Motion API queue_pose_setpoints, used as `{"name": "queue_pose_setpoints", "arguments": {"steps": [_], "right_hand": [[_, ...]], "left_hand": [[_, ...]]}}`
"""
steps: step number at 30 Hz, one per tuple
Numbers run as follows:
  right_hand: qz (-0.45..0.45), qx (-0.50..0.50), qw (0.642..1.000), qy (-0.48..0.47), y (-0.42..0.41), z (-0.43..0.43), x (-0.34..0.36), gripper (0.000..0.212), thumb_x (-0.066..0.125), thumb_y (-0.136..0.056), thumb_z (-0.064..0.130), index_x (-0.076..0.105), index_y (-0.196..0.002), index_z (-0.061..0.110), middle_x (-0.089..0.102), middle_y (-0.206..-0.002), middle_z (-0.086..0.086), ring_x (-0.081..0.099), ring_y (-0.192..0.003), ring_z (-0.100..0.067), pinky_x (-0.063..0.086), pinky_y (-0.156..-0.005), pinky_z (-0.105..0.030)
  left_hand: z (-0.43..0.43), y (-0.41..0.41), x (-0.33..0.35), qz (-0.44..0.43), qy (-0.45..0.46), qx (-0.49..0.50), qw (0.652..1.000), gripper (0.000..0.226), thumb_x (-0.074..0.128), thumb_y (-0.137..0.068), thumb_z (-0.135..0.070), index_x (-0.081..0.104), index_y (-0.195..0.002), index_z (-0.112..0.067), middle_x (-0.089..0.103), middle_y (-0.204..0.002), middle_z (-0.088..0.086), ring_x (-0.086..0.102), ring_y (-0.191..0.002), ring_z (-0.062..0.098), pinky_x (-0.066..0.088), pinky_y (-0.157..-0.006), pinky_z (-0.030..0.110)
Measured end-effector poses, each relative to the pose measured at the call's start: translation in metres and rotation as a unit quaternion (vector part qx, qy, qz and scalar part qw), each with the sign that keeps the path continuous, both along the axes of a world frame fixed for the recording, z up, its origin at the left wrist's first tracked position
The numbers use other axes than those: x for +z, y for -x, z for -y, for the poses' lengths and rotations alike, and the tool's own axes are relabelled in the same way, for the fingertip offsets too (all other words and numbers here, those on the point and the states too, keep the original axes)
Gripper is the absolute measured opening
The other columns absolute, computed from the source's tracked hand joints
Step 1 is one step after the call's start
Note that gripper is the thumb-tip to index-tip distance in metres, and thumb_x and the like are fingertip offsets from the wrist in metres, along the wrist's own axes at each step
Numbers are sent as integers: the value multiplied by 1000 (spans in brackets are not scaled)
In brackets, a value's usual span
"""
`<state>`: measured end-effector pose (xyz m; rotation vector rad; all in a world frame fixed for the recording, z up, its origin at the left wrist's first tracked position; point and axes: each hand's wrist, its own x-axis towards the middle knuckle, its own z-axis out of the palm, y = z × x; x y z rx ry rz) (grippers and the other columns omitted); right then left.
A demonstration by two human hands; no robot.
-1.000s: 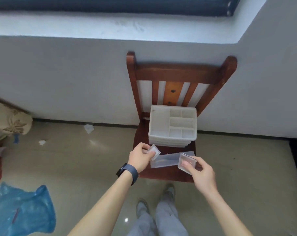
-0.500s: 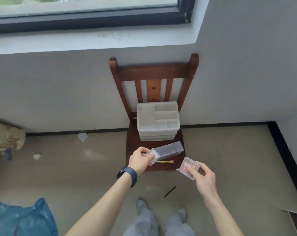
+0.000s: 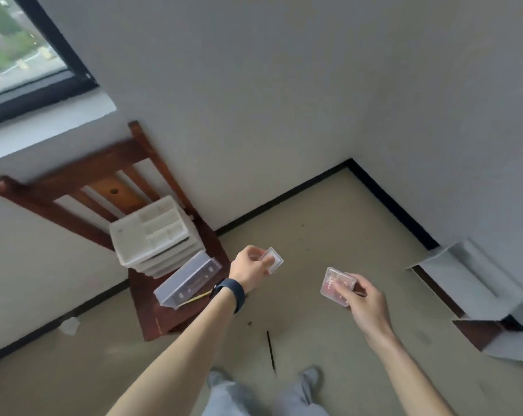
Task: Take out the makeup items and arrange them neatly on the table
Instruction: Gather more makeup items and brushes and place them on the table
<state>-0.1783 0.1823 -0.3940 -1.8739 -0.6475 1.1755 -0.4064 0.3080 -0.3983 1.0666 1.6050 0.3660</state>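
We are turning from the chair [image 3: 164, 319], where the long box [image 3: 188, 279] is staying, toward the white surface [image 3: 476, 280], our left hand [image 3: 251, 267] pinching the clear case [image 3: 275, 261] in its fingers and our right hand [image 3: 365, 301] clamping its fingers on the pink case [image 3: 332, 285].

My right grip [image 3: 362, 299] covers part of the clear case [image 3: 332, 284]; its label is illegible. The right edge crops the desk [image 3: 470, 280].

L hand [image 3: 251, 265] pinches a small clear case [image 3: 273, 260]; R hand [image 3: 362, 298] grips a clear case w/ pink inside [image 3: 333, 285]. Both are over the floor [image 3: 314, 235], apart. Wooden chair [image 3: 164, 319] at left carries a white divided tray [image 3: 131, 235] & a long clear box [image 3: 188, 279] touching its front. Thin dark stick [image 3: 270, 352] lies on the floor.
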Motion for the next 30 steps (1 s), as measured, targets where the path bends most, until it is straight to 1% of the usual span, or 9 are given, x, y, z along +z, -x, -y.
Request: {"name": "queue_pose_setpoints", "arguments": {"steps": [2,5,7,10,13,17,22,27,30], "right_hand": [[10,-34,999,-10,-45,21,14,16,78,-86,28,74,-91,42,76,-84,10,69,-81,-12,52,-74,-31],[29,-118,992,-32,-113,65,38,14,78,-86,27,73,-88,40,75,-80,12,67,-73,-4,49,-69,-27],[44,-167,984,-44,-149,94,52,11,77,-87,28,72,-85,37,73,-76,11,65,-69,-2,48,-67,-27],[56,-275,958,-55,-200,153,71,8,79,-86,29,73,-83,34,74,-79,9,68,-75,-8,48,-71,-32],[68,-376,921,-69,-239,208,89,16,79,-86,26,75,-84,41,73,-80,14,65,-70,0,46,-68,-27],[90,-509,852,-80,-277,289,112,14,78,-86,31,75,-91,44,74,-86,15,68,-77,0,48,-68,-24],[126,-660,736,-77,-302,399,137,10,79,-86,30,77,-95,35,76,-86,11,69,-79,-10,53,-67,-26],[154,-774,610,-76,-296,501,157,12,78,-87,24,78,-96,32,76,-85,11,69,-78,-10,56,-69,-30],[161,-830,527,-86,-277,565,166,13,77,-88,22,77,-99,30,76,-89,9,71,-85,-13,55,-71,-30]], "left_hand": [[1,-56,11,6,-11,-42,999,22,70,-88,-34,60,-104,-23,72,-98,2,73,-77,18,51,-57,27],[12,-153,30,27,-19,-151,988,26,71,-86,-38,59,-106,-26,74,-84,-1,74,-80,18,57,-75,37],[22,-213,41,39,-27,-221,974,26,71,-86,-39,60,-106,-27,74,-84,-2,74,-78,14,57,-71,33],[48,-317,62,51,-44,-335,940,23,72,-87,-40,59,-102,-29,74,-90,-1,73,-73,10,54,-61,26],[86,-412,80,74,-46,-429,899,24,72,-89,-35,61,-106,-23,72,-95,-1,73,-72,10,51,-59,24],[165,-526,106,113,-37,-541,833,17,70,-91,-30,61,-103,-22,71,-92,0,72,-71,12,54,-69,31],[295,-633,142,166,0,-660,732,19,72,-90,-27,63,-103,-18,72,-95,5,73,-80,23,58,-79,40],[430,-690,174,206,48,-755,621,22,74,-89,-24,63,-105,-15,73,-93,4,72,-77,22,54,-77,38],[523,-702,186,211,60,-810,543,21,74,-89,-22,64,-106,-14,73,-92,5,72,-69,14,54,-65,29]]}}
